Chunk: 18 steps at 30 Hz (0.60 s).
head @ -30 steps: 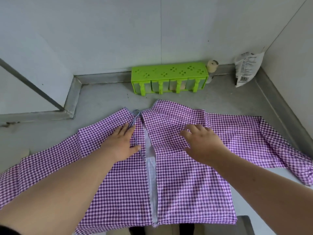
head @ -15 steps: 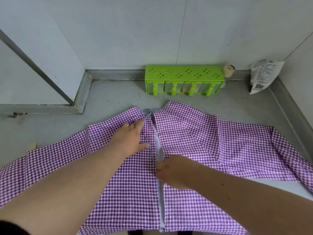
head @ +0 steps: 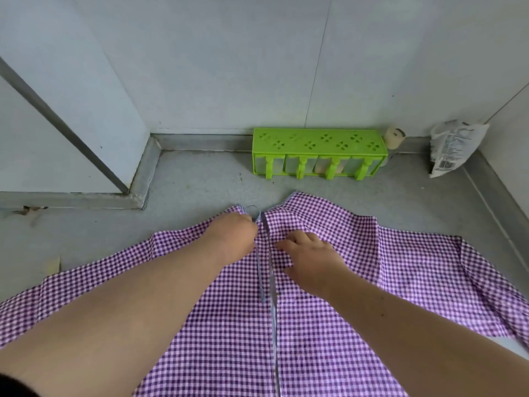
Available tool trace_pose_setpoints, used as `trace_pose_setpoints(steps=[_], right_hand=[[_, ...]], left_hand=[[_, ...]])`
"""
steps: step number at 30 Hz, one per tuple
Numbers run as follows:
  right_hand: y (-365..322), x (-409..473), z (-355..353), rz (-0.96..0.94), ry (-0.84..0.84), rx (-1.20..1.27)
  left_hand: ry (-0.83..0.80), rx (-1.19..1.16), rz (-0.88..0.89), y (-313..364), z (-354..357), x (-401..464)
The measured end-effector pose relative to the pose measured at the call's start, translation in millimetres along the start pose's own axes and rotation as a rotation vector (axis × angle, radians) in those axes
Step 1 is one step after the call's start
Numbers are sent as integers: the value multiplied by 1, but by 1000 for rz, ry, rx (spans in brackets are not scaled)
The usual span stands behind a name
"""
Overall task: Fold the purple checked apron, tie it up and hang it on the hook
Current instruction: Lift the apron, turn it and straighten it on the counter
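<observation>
A purple checked apron [head: 329, 325] is lying spread flat across a grey tabletop [head: 200, 184], its 2 folded halves meeting along a narrow seam running from 12 o'clock down to 6 o'clock through the middle of the frame. The apron's side panels are trailing away toward 8 o'clock and 4 o'clock.

The left hand [head: 232, 234] is resting on the left half near the top of that seam, its fingers curling down at the cloth edge beside a thin grey-blue strap [head: 260, 270]; whether it is pinching the strap cannot be told. The right hand [head: 310, 260] is lying on the right half just across the seam, fingers loosely spread and pressing the fabric flat.

A green plastic rack [head: 319, 151] is standing against the white wall [head: 229, 67] at 12 o'clock, well apart from the apron, with a small beige roll [head: 394, 137] just beside its right end. A printed white bag [head: 452, 147] is leaning in the corner at 2 o'clock.
</observation>
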State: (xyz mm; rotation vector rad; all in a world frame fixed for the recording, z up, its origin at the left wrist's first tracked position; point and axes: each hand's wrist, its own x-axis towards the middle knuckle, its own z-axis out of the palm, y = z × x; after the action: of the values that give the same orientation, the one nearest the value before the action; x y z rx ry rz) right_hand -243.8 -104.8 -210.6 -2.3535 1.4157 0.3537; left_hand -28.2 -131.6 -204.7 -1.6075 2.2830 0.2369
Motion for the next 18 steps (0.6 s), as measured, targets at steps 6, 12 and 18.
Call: trace_pose_setpoints(steps=[6, 12, 18], right_hand=[[3, -2, -1, 5, -5, 51], [21, 9, -12, 21, -3, 231], [58, 56, -47, 411, 151, 283]], left_hand=[[306, -1115, -407, -28, -62, 48], [-4, -726, -663, -68, -19, 16], [-210, -486, -575, -82, 18, -8]])
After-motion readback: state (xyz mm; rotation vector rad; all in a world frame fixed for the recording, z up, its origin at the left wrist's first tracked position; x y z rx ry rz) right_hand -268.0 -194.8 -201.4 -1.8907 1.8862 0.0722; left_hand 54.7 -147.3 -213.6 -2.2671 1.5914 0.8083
